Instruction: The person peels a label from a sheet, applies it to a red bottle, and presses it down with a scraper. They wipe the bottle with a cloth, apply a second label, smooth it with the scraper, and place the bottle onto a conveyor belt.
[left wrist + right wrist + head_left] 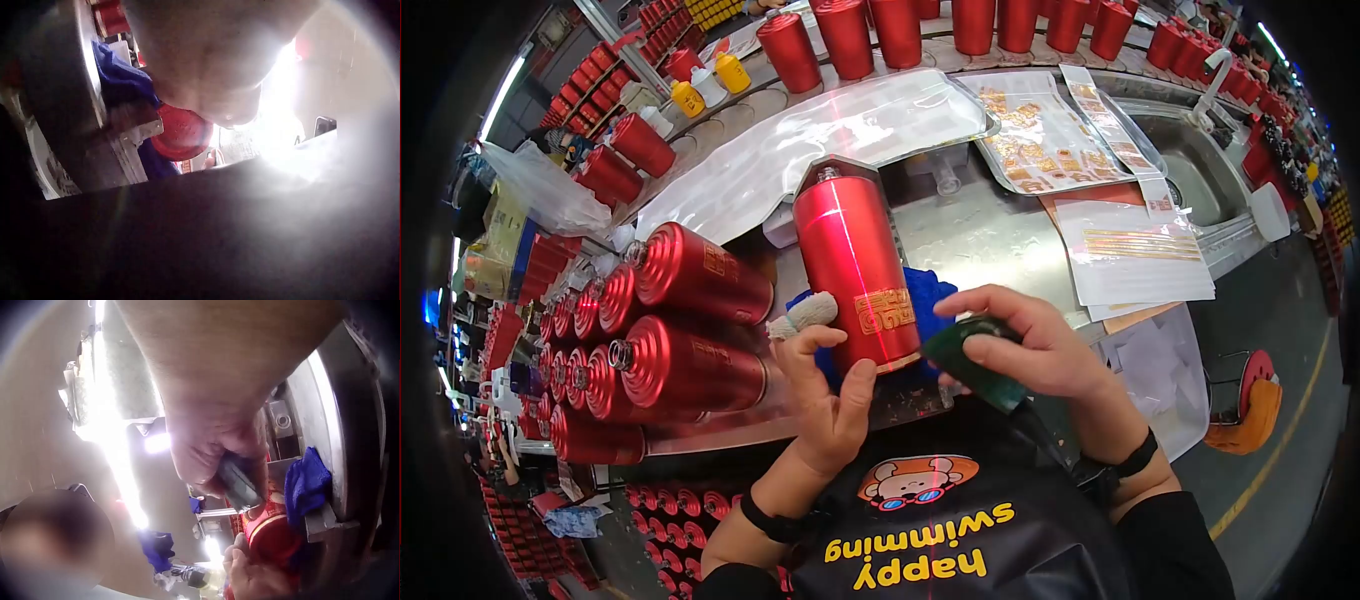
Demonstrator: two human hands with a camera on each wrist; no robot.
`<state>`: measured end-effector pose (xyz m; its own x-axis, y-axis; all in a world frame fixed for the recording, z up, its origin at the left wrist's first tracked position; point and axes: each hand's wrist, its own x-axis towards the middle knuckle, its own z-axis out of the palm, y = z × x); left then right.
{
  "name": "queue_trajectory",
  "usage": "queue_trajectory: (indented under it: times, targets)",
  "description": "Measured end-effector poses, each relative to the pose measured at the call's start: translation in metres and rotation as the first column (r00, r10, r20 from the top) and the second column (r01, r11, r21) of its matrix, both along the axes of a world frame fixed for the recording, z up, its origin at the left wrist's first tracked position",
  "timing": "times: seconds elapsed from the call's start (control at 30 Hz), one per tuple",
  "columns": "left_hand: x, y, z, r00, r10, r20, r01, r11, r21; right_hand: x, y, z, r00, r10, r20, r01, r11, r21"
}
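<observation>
A glossy red bottle with a metal neck lies on a blue cloth, its base toward the person. Gold patterned decoration marks its side near the base. The left hand is beside the base, fingers loosely bent and thumb up; a white cloth cover wraps one fingertip next to the bottle. In the right hand, a dark green scraper is pinched between thumb and fingers, its edge close to the bottle's base. The right wrist view shows the scraper near the gold-patterned side.
Several red bottles are stacked on the left. More red containers line the conveyor behind. A tray of gold stickers, striped sheets and a sink are at right. Clear sheeting lies behind the bottle.
</observation>
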<state>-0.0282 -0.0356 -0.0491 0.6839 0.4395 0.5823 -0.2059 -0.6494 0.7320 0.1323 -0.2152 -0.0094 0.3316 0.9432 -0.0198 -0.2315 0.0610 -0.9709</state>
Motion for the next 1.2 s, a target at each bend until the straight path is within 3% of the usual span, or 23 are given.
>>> queue_trajectory:
  times: [0.1,0.37,0.57,0.67,0.83,0.97,1.13,1.2]
  targets:
    - [0.004,-0.006,0.002,0.999,0.037,-0.031,-0.036,0.999,0.024,-0.001,0.005,-0.01,0.994,0.036,0.104,-0.031,0.998,-0.045]
    - [0.005,-0.01,0.005,0.993,0.091,-0.079,-0.085,0.993,0.085,-0.006,0.018,-0.011,0.998,0.068,0.014,-0.068,0.998,-0.002]
    - [0.004,-0.008,0.011,0.987,0.052,-0.152,-0.032,0.99,0.134,-0.007,0.017,-0.013,0.996,0.073,-0.055,-0.073,0.997,0.012]
    - [0.001,-0.004,0.0,0.996,-0.029,-0.083,0.023,0.997,-0.075,-0.006,0.016,-0.014,0.997,0.064,-0.052,-0.064,0.998,-0.001]
    - [0.003,-0.005,0.002,0.995,0.033,-0.096,-0.034,0.999,-0.001,-0.007,0.017,-0.011,0.993,0.065,-0.1,-0.065,0.998,-0.006]
    - [0.004,-0.008,0.007,0.988,0.07,-0.137,-0.058,0.994,0.092,-0.007,0.017,-0.014,0.996,0.067,-0.066,-0.067,0.998,0.004]
    - [0.003,-0.005,0.004,0.995,0.056,-0.082,-0.052,0.997,0.051,-0.003,0.012,-0.014,1.0,0.02,-0.02,-0.021,0.999,-0.042]
    - [0.003,-0.005,0.003,0.998,0.036,-0.055,-0.035,0.999,0.009,-0.002,0.011,-0.017,0.994,-0.023,0.107,0.026,0.999,-0.03]
